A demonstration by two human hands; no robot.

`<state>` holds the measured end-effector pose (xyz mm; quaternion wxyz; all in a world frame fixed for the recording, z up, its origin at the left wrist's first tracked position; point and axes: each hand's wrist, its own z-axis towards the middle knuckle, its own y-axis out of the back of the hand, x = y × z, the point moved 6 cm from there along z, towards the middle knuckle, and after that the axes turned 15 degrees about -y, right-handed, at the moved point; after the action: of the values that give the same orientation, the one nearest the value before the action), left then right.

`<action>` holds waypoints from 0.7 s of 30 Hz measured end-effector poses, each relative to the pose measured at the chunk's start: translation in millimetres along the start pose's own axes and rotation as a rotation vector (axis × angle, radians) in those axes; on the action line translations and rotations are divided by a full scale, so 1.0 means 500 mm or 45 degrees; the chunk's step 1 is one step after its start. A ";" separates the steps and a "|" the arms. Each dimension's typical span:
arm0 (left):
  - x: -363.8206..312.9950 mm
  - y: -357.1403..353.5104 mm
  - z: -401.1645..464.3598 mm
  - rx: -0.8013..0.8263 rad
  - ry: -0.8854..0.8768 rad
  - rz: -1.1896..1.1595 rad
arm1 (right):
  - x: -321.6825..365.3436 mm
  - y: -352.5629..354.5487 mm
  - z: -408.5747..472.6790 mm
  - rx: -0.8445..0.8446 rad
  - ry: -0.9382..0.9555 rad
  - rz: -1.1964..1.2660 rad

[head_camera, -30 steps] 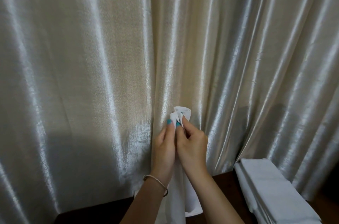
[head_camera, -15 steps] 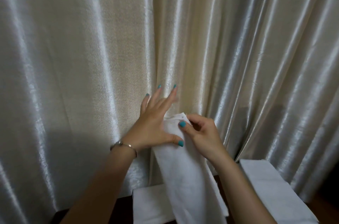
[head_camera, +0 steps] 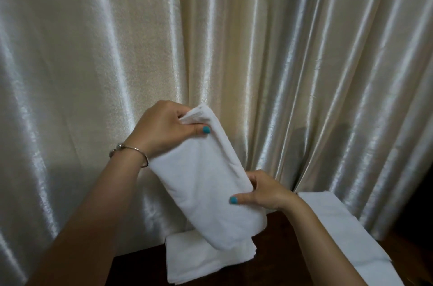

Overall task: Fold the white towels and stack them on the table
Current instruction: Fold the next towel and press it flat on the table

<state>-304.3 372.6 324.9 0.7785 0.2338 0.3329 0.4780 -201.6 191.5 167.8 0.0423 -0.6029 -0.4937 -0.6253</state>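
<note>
Currently we hold a folded white towel (head_camera: pixel 206 182) in the air, tilted, over the dark table (head_camera: pixel 140 267). Left hand (head_camera: pixel 164 128) pinches its top corner at 11 o'clock, thumb clamped over fingers. Right hand (head_camera: pixel 264 192) grips its edge at 4 o'clock. Folded stack (head_camera: pixel 194 260) lies on the table at 6 o'clock, another pile (head_camera: pixel 346 234) at 4 o'clock. Satin curtain (head_camera: pixel 281 51) behind.

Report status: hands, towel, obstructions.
Left hand grips top of folded white towel; right hand pinches its side. Towel held above flat white towel stack on dark table. Nothing in the way.
</note>
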 end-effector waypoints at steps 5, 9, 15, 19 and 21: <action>0.063 0.046 -0.019 -0.259 0.169 0.015 | -0.085 0.030 0.011 0.004 -0.294 -0.312; 0.136 0.035 -0.060 -0.330 0.413 -0.051 | -0.097 0.082 0.002 -0.087 -0.289 -0.181; 0.256 -0.066 -0.210 -0.427 0.859 -0.260 | -0.134 0.097 0.036 -0.416 -0.345 0.995; 0.292 -0.175 -0.299 -0.315 1.135 -0.284 | -0.187 0.045 0.123 -0.514 -0.431 0.343; 0.316 -0.234 -0.351 -0.308 1.369 -0.441 | -0.223 0.022 0.162 -0.524 -0.481 0.219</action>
<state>-315.1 471.9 81.1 0.5880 -0.1905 0.6581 0.4299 -106.9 179.6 67.7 -0.1207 -0.7442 -0.3027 -0.5831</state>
